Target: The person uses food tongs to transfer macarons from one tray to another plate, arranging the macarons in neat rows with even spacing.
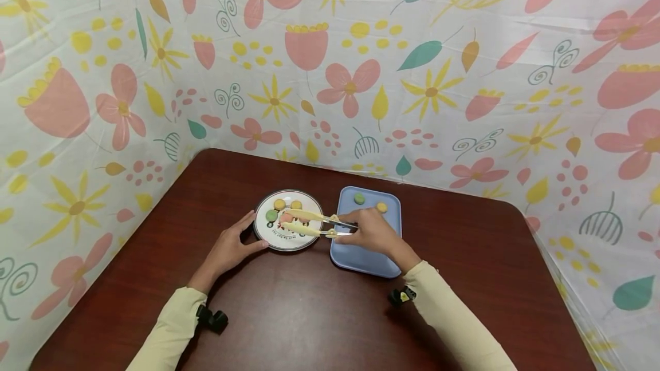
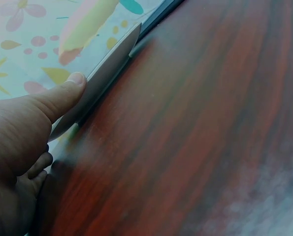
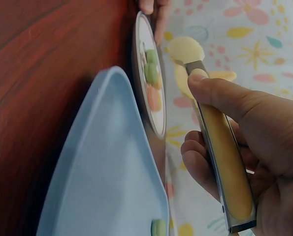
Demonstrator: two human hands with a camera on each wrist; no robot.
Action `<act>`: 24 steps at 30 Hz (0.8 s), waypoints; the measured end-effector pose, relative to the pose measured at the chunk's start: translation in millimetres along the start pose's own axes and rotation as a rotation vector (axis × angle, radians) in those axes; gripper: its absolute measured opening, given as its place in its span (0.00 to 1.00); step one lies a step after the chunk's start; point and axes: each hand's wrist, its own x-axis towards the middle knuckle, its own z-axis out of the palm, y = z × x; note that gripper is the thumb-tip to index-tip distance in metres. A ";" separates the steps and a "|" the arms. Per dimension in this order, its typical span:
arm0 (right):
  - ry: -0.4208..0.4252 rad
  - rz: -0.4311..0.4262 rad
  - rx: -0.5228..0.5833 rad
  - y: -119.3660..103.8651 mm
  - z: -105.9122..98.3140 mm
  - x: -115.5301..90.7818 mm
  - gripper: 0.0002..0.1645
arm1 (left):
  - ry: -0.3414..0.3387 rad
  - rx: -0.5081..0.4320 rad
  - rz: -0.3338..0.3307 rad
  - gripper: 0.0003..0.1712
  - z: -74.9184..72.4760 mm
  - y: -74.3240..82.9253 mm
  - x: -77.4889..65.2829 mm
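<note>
The right hand is gripping metal tongs, whose cream arms are hanging above the white plate; whether their tips are pinching the pink macaron there, I cannot tell. The left hand is holding the rim between seven and nine o'clock. Lettering is curving near six, too small to read. At the plate's three o'clock, a blue tray is carrying two macarons around twelve and one.

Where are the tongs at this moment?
In the head view, the right hand holds the tongs near the centre, their yellow ends over the round white plate, left of the blue tray.
</note>
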 end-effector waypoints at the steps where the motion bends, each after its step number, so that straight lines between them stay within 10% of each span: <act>1: -0.005 0.000 0.002 -1.7 1.8 1.6 0.32 | -0.002 0.000 -0.001 0.58 0.0 0.1 -0.1; 24: -0.046 0.036 -0.035 -10.4 24.6 13.7 0.32 | -0.019 0.005 -0.031 0.58 0.5 1.8 -0.2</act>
